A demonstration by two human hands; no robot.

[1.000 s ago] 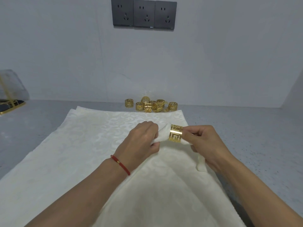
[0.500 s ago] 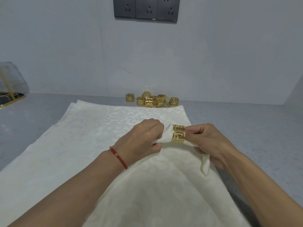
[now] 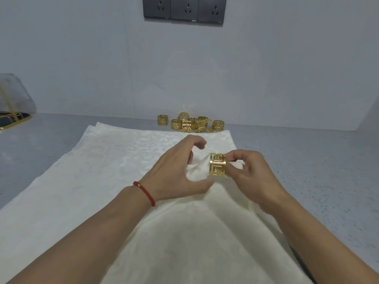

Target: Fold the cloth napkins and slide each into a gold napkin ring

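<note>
Your grey speckled counter, and what lies on it.
You have cream patterned cloths spread across its middle, stacked with edges offset at the far left corner; a cluster of gold rings sits just beyond their far edge, and a gold-rimmed tray lies far left.

Gold fretwork ring, cream napkin w/ prob. scroll damask, red bracelet

Nine gold napkin rings showed: eight clustered at the back of the tabletop, counted roughly where they overlapped, one on a napkin. At least two cream napkins lay stacked. Three wall sockets.
</note>
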